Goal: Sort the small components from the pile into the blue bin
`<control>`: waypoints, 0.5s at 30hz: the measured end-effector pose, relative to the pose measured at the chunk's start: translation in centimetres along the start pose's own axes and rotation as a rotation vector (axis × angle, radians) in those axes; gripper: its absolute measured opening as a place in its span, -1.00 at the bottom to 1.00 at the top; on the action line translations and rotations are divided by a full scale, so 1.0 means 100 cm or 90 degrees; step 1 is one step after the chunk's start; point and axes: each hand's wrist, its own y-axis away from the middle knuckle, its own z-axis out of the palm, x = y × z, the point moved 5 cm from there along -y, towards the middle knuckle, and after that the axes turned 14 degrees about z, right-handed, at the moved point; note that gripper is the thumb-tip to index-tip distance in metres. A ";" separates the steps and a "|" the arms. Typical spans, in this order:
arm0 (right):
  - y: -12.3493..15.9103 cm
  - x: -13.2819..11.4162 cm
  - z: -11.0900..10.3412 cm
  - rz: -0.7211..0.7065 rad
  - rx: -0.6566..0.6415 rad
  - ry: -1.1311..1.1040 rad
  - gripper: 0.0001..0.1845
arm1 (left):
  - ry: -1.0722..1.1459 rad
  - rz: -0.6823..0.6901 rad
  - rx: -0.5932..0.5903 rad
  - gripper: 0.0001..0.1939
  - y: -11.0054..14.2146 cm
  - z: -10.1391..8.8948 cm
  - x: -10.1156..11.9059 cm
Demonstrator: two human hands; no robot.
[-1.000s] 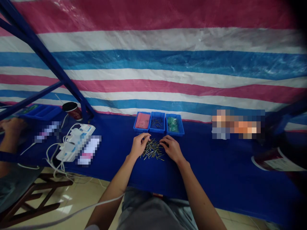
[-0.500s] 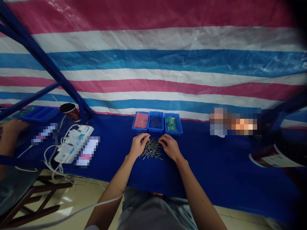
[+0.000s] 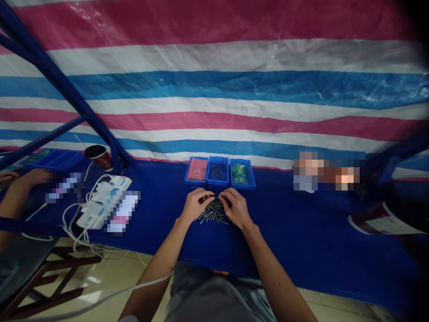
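A loose pile of thin metal pins with dark and brass-coloured parts (image 3: 212, 213) lies on the blue table cover (image 3: 295, 232). My left hand (image 3: 199, 205) rests at the pile's left side, and my right hand (image 3: 236, 208) rests at its right. The fingertips of both hands curve inward and nearly meet over the pile's far edge. I cannot tell whether they hold any pins. Just beyond stand several blue trays: one with a pink bag (image 3: 197, 170), one with dark pins (image 3: 217, 172), and one with green items (image 3: 239, 173).
At left lie a white power strip (image 3: 103, 208) with white cables and a paper cup (image 3: 99, 157). A co-worker's hand (image 3: 31, 177) lies beyond it, by a blue tray (image 3: 55, 159). Blue frame bars cross the left side, and a striped tarp hangs behind.
My hands have drawn closer together, with their fingertips moving inward over the pile's far edge. The co-worker's hand has shifted slightly right.
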 end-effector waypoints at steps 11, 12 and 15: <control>0.006 -0.015 0.008 -0.047 0.004 0.026 -0.81 | 0.005 0.042 -0.002 -0.86 -0.001 0.003 0.004; 0.006 -0.014 0.007 -0.036 0.008 0.022 -0.81 | 0.003 0.039 0.001 -0.86 -0.001 0.003 0.005; 0.005 -0.010 0.005 -0.005 0.013 0.013 -0.79 | -0.006 0.024 0.014 -0.85 -0.001 0.000 0.006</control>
